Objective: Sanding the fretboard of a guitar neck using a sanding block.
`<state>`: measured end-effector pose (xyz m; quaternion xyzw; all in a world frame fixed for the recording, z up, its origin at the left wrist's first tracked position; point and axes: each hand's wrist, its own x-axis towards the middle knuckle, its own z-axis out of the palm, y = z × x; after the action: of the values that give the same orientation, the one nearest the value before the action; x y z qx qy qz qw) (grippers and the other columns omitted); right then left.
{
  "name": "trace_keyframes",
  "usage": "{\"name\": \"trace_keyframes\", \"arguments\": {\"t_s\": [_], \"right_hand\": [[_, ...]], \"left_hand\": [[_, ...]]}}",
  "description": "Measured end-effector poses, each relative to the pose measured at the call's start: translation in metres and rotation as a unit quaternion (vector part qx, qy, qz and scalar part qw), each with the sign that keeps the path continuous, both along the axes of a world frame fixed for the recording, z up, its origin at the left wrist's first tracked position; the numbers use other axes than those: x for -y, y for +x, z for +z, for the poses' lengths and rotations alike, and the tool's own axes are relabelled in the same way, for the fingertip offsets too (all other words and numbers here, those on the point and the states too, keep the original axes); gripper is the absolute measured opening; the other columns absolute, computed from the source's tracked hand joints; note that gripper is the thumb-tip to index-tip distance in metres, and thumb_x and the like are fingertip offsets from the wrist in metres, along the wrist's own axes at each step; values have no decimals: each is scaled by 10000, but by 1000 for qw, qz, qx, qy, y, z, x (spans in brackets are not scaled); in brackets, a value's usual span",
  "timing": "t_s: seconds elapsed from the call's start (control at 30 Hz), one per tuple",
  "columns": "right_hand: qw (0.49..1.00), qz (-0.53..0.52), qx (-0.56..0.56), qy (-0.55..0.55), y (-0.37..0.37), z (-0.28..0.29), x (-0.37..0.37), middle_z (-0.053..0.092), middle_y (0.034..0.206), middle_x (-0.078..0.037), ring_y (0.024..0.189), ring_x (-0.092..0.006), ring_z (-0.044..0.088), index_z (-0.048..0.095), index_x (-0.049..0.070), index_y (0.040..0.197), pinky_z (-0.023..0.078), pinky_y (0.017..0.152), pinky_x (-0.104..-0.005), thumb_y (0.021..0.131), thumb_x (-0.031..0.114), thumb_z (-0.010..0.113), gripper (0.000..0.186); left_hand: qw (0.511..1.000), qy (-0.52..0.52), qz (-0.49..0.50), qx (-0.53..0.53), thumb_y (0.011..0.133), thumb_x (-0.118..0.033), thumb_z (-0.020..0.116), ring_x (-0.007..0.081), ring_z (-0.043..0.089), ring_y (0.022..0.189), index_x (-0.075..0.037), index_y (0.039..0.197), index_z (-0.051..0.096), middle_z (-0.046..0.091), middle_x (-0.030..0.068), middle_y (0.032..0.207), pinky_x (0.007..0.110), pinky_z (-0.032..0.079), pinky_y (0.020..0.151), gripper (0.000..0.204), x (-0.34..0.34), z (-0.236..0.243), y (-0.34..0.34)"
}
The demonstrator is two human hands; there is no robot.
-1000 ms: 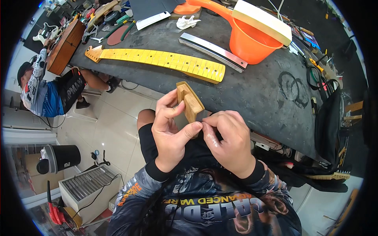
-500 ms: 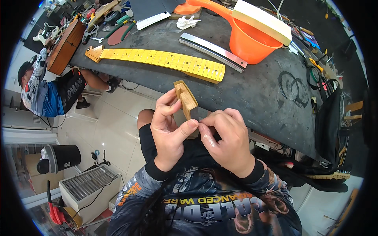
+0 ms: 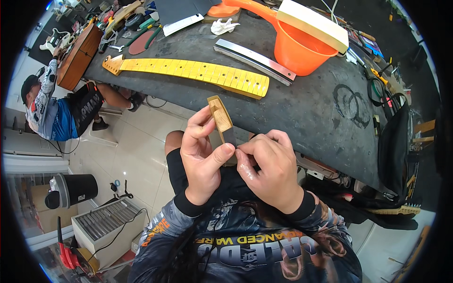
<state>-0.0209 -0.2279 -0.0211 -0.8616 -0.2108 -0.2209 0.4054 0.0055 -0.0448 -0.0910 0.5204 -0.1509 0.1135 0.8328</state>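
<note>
My left hand (image 3: 202,153) is closed on a small wooden block (image 3: 221,117), with the fingers on its far left side and the thumb at its near end. The block is tilted, and its top is notched. A thin yellowish strip runs along its right side, and its near end looks dark grey. My right hand (image 3: 270,165) pinches with thumb and forefinger right beside that near end, almost touching my left thumb. Whatever lies in this pinch is too small or hidden to make out. Beyond my hands, a yellow guitar neck (image 3: 188,70) with frets lies on the dark workbench (image 3: 325,127).
A metal straight bar (image 3: 255,61) lies behind the neck's right end. Next to it stands an orange dipper (image 3: 299,54) with a pale block (image 3: 314,23) across its rim. Crumpled white tissue (image 3: 223,27) and tools lie farther back. At left, another person holds a brown guitar body (image 3: 78,59).
The wooden block has turned slightly in my left hand and its near end looks darker. My right hand has shifted a little to the left.
</note>
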Motion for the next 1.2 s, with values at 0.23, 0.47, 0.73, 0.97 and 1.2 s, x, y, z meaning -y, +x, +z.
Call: {"name": "trace_keyframes", "arguments": {"t_s": [0.23, 0.47, 0.73, 0.97, 1.2], "right_hand": [[997, 20, -46, 60, 5, 11, 7, 725, 882, -18, 776, -242, 725, 747, 100, 1005, 517, 929, -422, 973, 60, 891, 153], [964, -41, -160, 209, 17, 3, 6, 746, 942, -47, 750, -179, 671, 812, 37, 1082, 532, 816, -355, 1038, 74, 897, 102], [928, -14, -245, 282, 15, -2, 9, 742, 983, -19, 803, -93, 654, 821, 0, 1103, 532, 748, -291, 1070, 47, 878, 81], [891, 39, -317, 322, 11, 1, 20, 776, 1018, -42, 895, -102, 703, 823, -32, 1099, 574, 836, -286, 1067, 51, 880, 106], [962, 104, -210, 141, 17, -1, 47, 776, 961, -37, 866, -192, 719, 834, 21, 1072, 551, 1030, -426, 1014, 70, 904, 104]], "left_hand": [[987, -93, -88, -93, 1048, -408, 910, 476, 581, 1624, -84, 1561, 681, 581, 261, 1756, 576, 439, 1366, 648, -5, 16, 0], [949, -190, -197, -156, 1053, -571, 858, 496, 525, 1671, -34, 1669, 612, 549, 319, 1788, 594, 381, 1418, 854, -17, 6, -8], [935, -222, -228, -153, 1051, -356, 916, 383, 603, 1596, -121, 1295, 665, 686, 240, 1651, 519, 426, 1355, 421, -20, 12, -10], [938, -171, -257, -160, 966, -391, 968, 593, 394, 1734, -183, 1242, 658, 648, 268, 1703, 676, 373, 1403, 464, -31, 9, -11], [939, -56, -338, -22, 1022, -241, 952, 483, 522, 1673, -159, 1527, 755, 528, 354, 1764, 567, 388, 1381, 548, -43, 7, -5]]}}
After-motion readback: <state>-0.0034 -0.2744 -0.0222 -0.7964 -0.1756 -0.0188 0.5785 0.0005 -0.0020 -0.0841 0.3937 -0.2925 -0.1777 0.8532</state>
